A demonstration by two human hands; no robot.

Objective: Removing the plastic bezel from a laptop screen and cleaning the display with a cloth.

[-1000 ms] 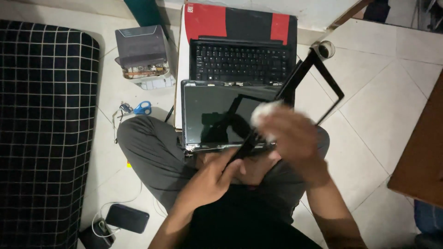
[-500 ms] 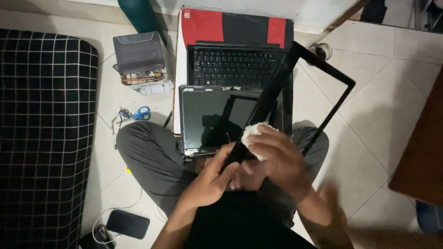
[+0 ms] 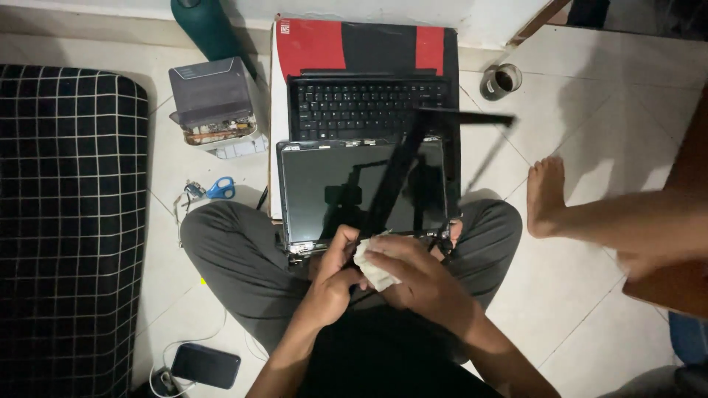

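1. My left hand [image 3: 335, 276] – fingers curled around the lower end of a thin black screen bezel [image 3: 398, 173], gripping it just above my lap.
2. My right hand [image 3: 417, 276] – fingers clenched on a crumpled white cloth [image 3: 372, 265], pressed against the bezel's lower end, touching my left hand.
3. Black screen bezel – an empty frame, tilted up from my hands toward the keyboard; its far edge is blurred.
4. Laptop screen panel [image 3: 324, 184] – dark, glossy, lying flat across my crossed legs, just beyond my hands, beneath the raised bezel.
5. Laptop base [image 3: 354, 107] – black keyboard facing up, on a red, black and white box [image 3: 317, 44], touching the panel's far edge.
6. Grey box [image 3: 214, 99] – to the left of the keyboard, on the tiled floor [image 3: 590, 110], with small parts at its open front.
7. Blue-handled scissors [image 3: 220, 188] – on the floor, near my left knee.
8. Phone [image 3: 205, 365] – dark, on the floor by my left side, cable attached.
9. Cup [image 3: 501, 79] – on the floor, right of the box.
10. Checked black mattress [image 3: 66, 221] – far left.
11. Another person's bare foot [image 3: 546, 195] – on the tiles, near my right knee.
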